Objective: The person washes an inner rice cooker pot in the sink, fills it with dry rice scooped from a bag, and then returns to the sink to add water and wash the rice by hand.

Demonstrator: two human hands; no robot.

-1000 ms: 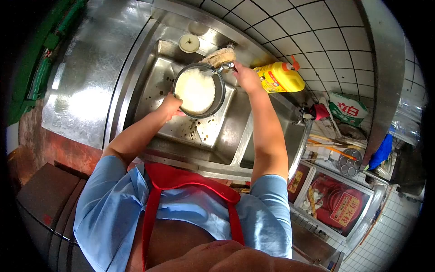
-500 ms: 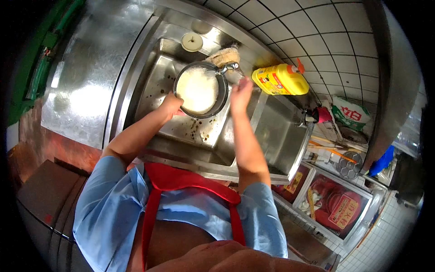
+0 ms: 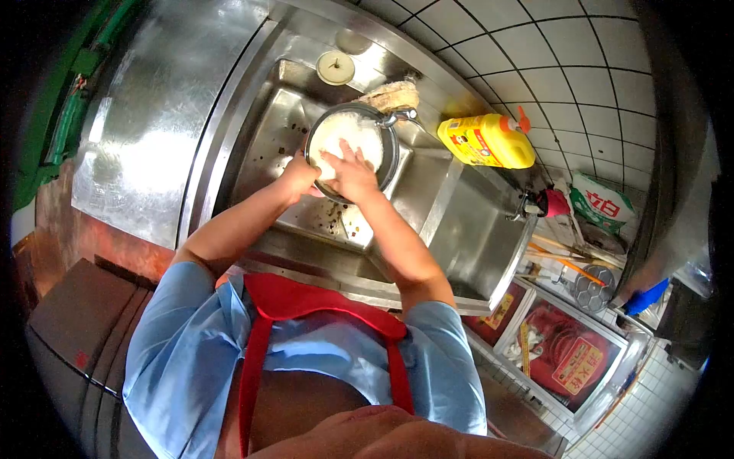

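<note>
A round dark-rimmed pot (image 3: 393, 157) is held over the left sink basin, under the faucet (image 3: 397, 117). Inside it is a pale, whitish content (image 3: 348, 130), perhaps rice in cloudy water; grains cannot be made out. At the pot's near left rim, my left hand (image 3: 299, 177) is closed around the edge. My right hand (image 3: 353, 174) reaches into the pot from the near side, fingers spread on the pale content. A tan fibrous bundle (image 3: 394, 95) lies behind the pot.
Dark bits are scattered on the floor of the steel basin (image 3: 267, 145). Behind it lies a round cream lid (image 3: 336, 67). A yellow pump bottle (image 3: 488, 141) leans by the tiled wall. A second basin (image 3: 478, 229) is at right, a steel counter (image 3: 153, 130) at left.
My right hand has moved from beside the faucet down and left into the pot. My left hand keeps its hold on the rim. The view has shifted slightly.
</note>
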